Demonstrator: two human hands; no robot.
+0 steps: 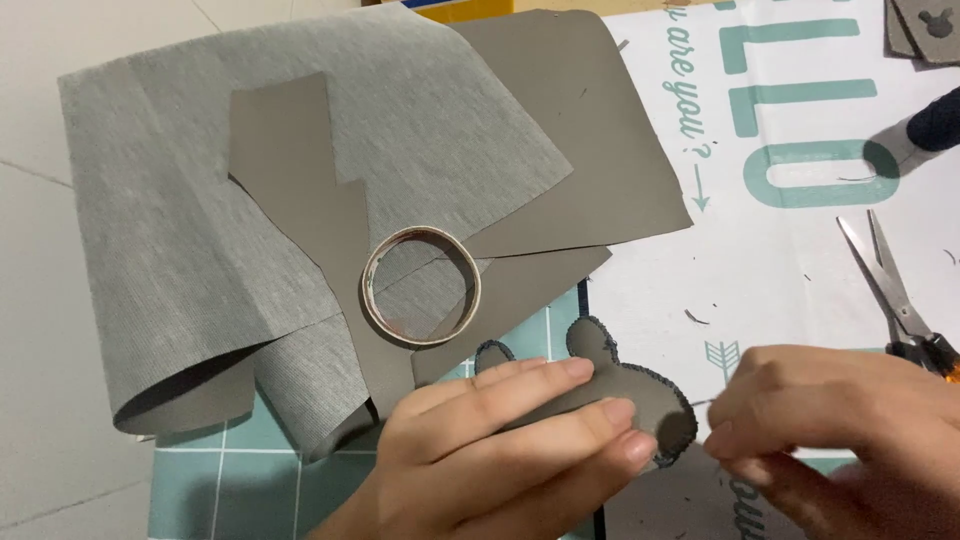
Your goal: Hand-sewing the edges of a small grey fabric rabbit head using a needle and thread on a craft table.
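Pale floor tiles carry a teal gridded cutting mat [215, 480] and a white sheet with teal lettering [800, 110]. On these, the left hand [500, 450] pinches a grey mouse-shaped felt piece [630, 385] with dark stitched edges, while the right hand [840, 420] is closed, fingertips pinched beside it. Beyond lie a cardboard tape ring [421, 285], grey knit fabric [250, 200], smooth taupe sheets [590, 130] and scissors [890, 285].

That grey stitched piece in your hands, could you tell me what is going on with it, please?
The left hand holds a small grey animal-shaped piece with dark stitching round its edge. The right hand pinches a thin thread beside it. Nearby lie grey fabric sheets, a tape ring and scissors on a printed mat.
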